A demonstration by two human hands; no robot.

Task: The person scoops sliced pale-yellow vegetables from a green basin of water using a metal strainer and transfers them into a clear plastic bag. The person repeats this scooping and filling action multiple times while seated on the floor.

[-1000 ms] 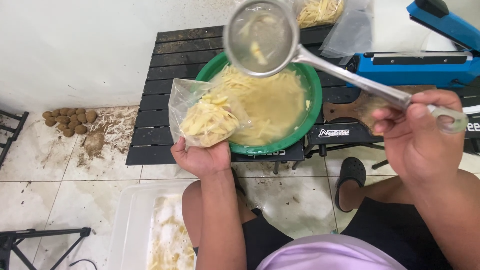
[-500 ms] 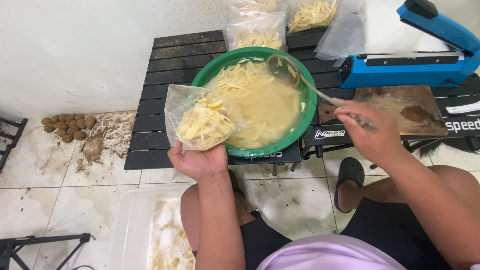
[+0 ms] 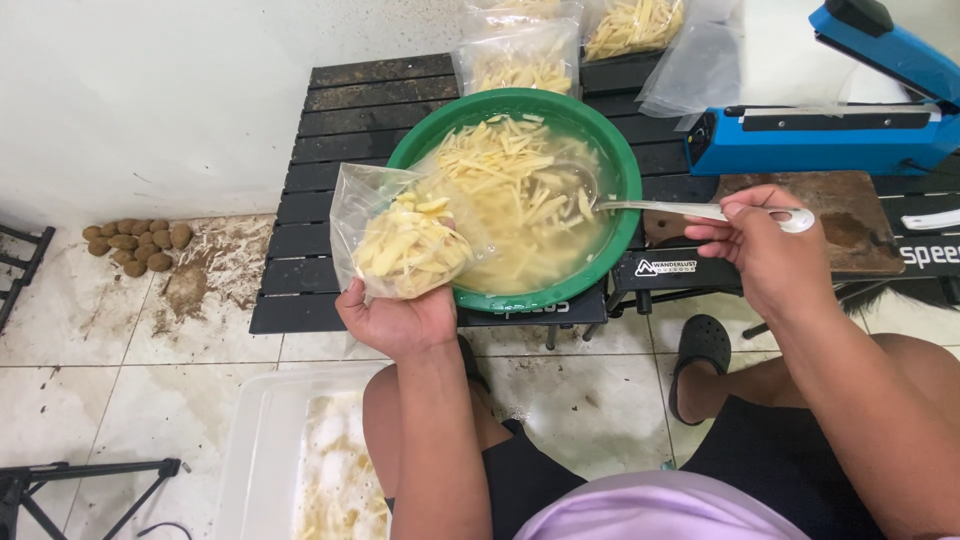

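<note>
My left hand (image 3: 395, 318) sits a bit left of centre in the frame, fingers curled up and clamped round the bottom of a clear plastic bag (image 3: 405, 235) stuffed with pale yellow cut strips; the bag's mouth tilts toward the green bowl (image 3: 620, 215) and its side rests against the bowl's left rim. My right hand (image 3: 765, 255) is over at centre right, thumb and fingers pinched tight on the handle of a metal strainer ladle (image 3: 660, 208); the handle runs left from my fingers, and the scoop end is sunk in the cloudy water on the bowl's right side, so I can't really make out the scoop itself.

The bowl is in the upper middle, full of more strips floating in yellowish water; it stands on a black slatted table (image 3: 330, 170). Behind it, along the top edge, a few filled bags (image 3: 525, 60) are lined up; the blue heat sealer (image 3: 850, 125) takes the upper right corner, with a brown board (image 3: 860, 215) just under it.

Lower down it's tiled floor; a white tub (image 3: 265, 470) with scraps sits at the bottom left of my knee, and a small heap of brown potatoes (image 3: 135, 245) lies against the wall at the far left; my black sandal (image 3: 700, 350) pokes out below the table.
</note>
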